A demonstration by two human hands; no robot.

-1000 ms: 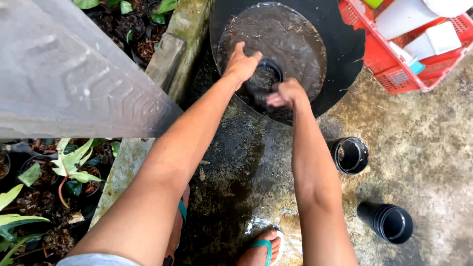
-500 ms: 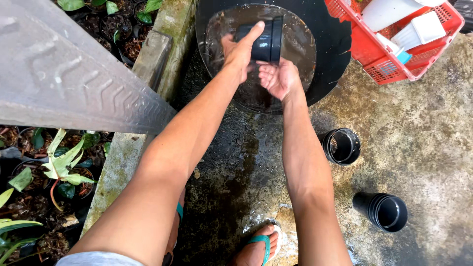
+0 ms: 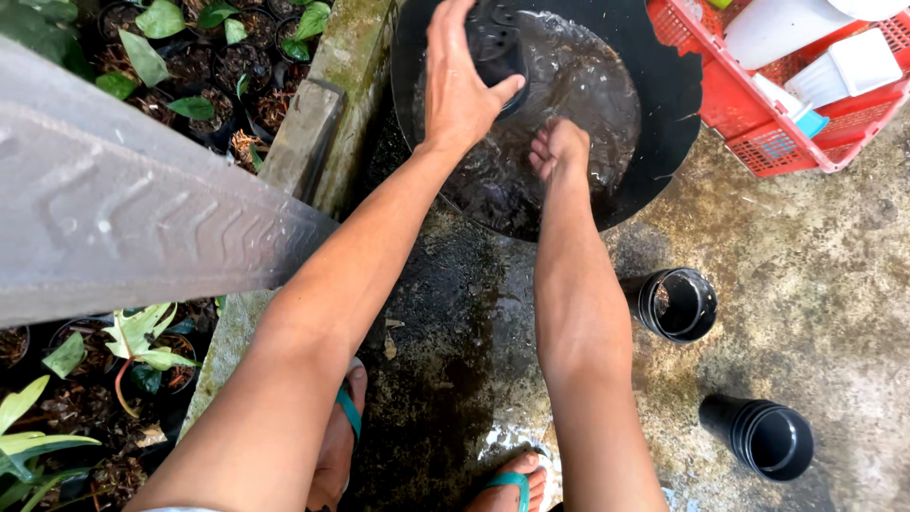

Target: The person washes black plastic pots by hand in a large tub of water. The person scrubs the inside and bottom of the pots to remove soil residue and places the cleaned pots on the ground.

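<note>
Around the black basin (image 3: 664, 114) stand a red plastic crate (image 3: 758, 123) with white bottles on the right, two stacks of black pots (image 3: 675, 303) lying on the wet concrete floor (image 3: 815, 284), and potted plants (image 3: 190, 66) behind a mossy curb (image 3: 327, 104) on the left; a grey beam (image 3: 123, 209) covers part of the plants. Compared with half a second ago, the small black pot (image 3: 498, 43) is higher and turned, its holed bottom now facing the camera. The left hand (image 3: 460, 81) grips this pot around its side, fingers closed on it, above the dark water. The right hand (image 3: 559, 147) is loosely curled in the water, holding nothing visible.
</note>
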